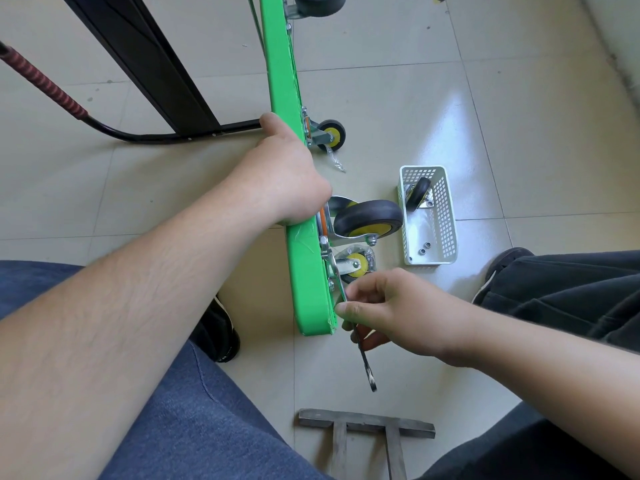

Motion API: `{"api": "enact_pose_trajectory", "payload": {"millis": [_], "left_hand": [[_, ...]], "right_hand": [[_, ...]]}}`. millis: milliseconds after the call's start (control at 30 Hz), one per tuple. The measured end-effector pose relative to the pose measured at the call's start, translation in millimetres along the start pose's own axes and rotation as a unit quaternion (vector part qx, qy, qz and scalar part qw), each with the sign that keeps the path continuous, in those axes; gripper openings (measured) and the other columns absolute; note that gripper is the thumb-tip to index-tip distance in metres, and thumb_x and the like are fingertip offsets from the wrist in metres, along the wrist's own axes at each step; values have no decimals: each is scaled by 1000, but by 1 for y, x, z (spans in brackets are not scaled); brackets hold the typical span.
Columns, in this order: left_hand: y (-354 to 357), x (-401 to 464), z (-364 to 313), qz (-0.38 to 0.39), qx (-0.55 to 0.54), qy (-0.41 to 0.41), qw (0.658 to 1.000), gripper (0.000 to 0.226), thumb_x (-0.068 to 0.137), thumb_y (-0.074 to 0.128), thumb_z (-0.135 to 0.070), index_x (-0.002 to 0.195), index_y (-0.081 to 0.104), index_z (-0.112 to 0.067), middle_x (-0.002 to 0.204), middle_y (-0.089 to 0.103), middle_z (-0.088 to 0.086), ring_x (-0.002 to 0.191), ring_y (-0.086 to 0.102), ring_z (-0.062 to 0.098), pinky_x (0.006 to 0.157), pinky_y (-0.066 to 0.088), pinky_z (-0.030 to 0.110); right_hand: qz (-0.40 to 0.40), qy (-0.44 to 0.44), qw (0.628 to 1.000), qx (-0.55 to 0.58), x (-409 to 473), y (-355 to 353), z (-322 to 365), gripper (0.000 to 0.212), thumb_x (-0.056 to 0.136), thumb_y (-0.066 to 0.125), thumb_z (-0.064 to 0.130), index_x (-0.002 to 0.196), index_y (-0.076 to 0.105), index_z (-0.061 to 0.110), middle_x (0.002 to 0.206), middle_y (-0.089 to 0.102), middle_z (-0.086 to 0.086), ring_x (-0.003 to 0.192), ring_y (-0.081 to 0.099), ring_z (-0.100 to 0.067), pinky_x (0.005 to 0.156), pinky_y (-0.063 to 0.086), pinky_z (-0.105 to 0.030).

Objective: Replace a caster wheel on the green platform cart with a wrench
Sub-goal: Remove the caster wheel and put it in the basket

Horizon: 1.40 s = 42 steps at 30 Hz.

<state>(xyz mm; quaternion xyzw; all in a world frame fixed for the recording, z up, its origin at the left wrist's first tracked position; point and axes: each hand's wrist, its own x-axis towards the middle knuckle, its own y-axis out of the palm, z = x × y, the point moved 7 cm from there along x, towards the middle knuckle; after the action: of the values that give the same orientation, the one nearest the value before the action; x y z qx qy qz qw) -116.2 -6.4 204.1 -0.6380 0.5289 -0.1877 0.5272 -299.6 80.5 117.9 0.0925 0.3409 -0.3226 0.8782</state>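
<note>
1. Green platform cart [304,271] is standing on its edge on the tiled floor [485,98]; wheels are pointing right.
2. Left hand [287,174] is gripping the cart's upper edge, fingers curled over it, just above the big caster wheel [369,218].
3. Right hand [391,310] is pinching the wrench [365,362]; wrench head is sitting at the mounting plate by the wrapped caster [358,265].
4. White basket [446,216] is lying nearby, holding a spare caster [417,194] and nuts [424,248].
</note>
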Motion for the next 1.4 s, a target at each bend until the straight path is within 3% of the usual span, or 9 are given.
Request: {"api": "enact_pose_trajectory", "payload": {"millis": [267, 433, 533, 667, 833, 967, 1100, 1267, 1400], "left_hand": [[-2, -3, -2, -5, -9, -2, 1000, 76, 90, 68, -23, 149, 28, 0, 99, 53, 13, 58, 39, 18, 50, 31, 25], [-2, -4, -3, -5, -9, 2, 1000, 76, 91, 69, -23, 150, 27, 0, 100, 53, 13, 60, 43, 21, 51, 34, 30], [-2, -4, -5, -1, -6, 10, 1000, 76, 92, 69, -23, 151, 26, 0, 101, 53, 14, 77, 53, 32, 69, 42, 38], [0, -2, -4, 4, -10, 14, 1000, 77, 92, 68, -23, 151, 26, 0, 101, 52, 14, 60, 43, 21, 73, 41, 37], [2, -4, -5, 42, 11, -1, 999, 77, 95, 53, -18, 152, 9, 8, 128, 62, 31, 57, 37, 18, 36, 21, 28], [2, -6, -5, 54, 21, -3, 998, 77, 96, 52, -17, 153, 6, 9, 129, 62, 30, 58, 40, 19, 39, 19, 30], [1, -4, -2, 39, 9, 0, 999, 79, 94, 55, -17, 153, 10, 8, 85, 58, 17, 56, 42, 19, 36, 21, 27], [3, -5, -1, 60, 8, -11, 998, 79, 94, 54, -16, 153, 6, 7, 130, 62, 26, 56, 39, 17, 39, 20, 28], [3, -5, -2, 58, -5, -12, 998, 80, 94, 54, -16, 153, 5, 8, 113, 64, 25, 55, 40, 18, 40, 20, 30]], "right_hand": [[27, 18, 998, 61, -22, 5, 21, 28, 100, 64, 20, 94, 68, -8, 97, 70, -31, 71, 70, -24, 69, 62, -34], [41, 25, 994, 97, -26, 7, 32, 26, 101, 63, 20, 86, 69, 0, 80, 68, -18, 69, 67, -27, 62, 57, -28], [43, 31, 991, 124, -24, 7, 36, 25, 101, 63, 21, 88, 67, -1, 80, 66, -18, 68, 64, -27, 58, 56, -27], [45, 27, 989, 138, -20, 7, 39, 24, 101, 62, 19, 87, 68, 1, 79, 64, -17, 67, 63, -27, 56, 55, -26], [42, 16, 994, 96, -16, 7, 35, 25, 102, 61, 19, 84, 68, 3, 77, 66, -11, 69, 64, -27, 62, 58, -29], [33, 7, 996, 77, -8, 6, 28, 21, 101, 64, 20, 90, 68, 2, 83, 62, -13, 75, 65, -27, 71, 62, -35], [18, -11, 999, 50, 3, 5, 19, 21, 100, 66, 19, 91, 68, -1, 81, 62, -9, 78, 64, -24, 83, 64, -44], [-10, -25, 1000, 8, 17, -2, 10, 21, 95, 73, 29, 94, 69, 8, 77, 63, -1, 78, 61, -17, 94, 57, -57], [-18, -57, 998, -25, 22, -5, 12, 20, 96, 72, 28, 86, 67, 12, 74, 55, -2, 71, 54, -14, 93, 56, -57]]}}
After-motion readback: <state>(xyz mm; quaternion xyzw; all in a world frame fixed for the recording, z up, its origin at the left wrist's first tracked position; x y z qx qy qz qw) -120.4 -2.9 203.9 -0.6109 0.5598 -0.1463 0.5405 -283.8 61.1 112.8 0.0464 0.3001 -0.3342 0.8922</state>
